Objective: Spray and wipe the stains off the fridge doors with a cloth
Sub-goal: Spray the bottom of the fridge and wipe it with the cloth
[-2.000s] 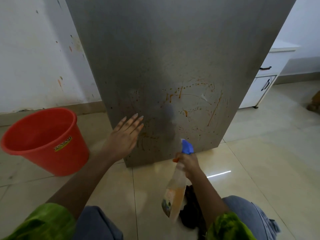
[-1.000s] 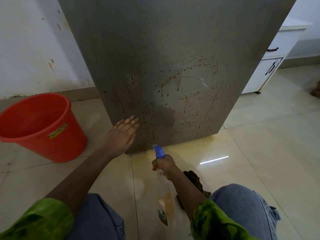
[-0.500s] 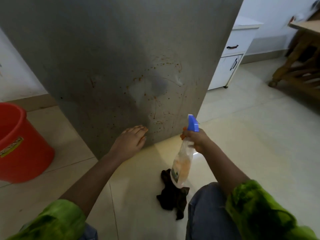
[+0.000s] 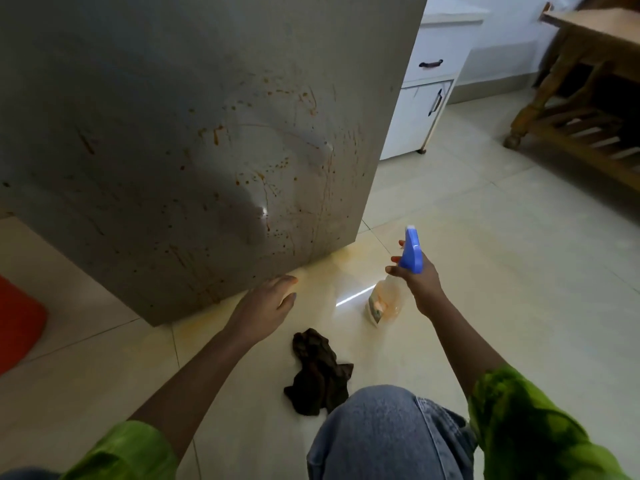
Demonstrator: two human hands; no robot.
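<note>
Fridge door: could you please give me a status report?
Right hand grips spray bottle. Left hand open by fridge door, stained. Cloth on floor, untouched.

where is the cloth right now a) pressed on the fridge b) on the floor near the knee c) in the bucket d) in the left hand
b: the cloth lies crumpled on the floor by the knee; the left hand is empty and the right hand holds the bottle.

Left of the fridge door (image 4: pixel 173 116), the red bucket (image 4: pixel 19 323) is cut off; below the door, a knee (image 4: pixel 381 427) hides part of the cloth (image 4: pixel 317 372).
</note>
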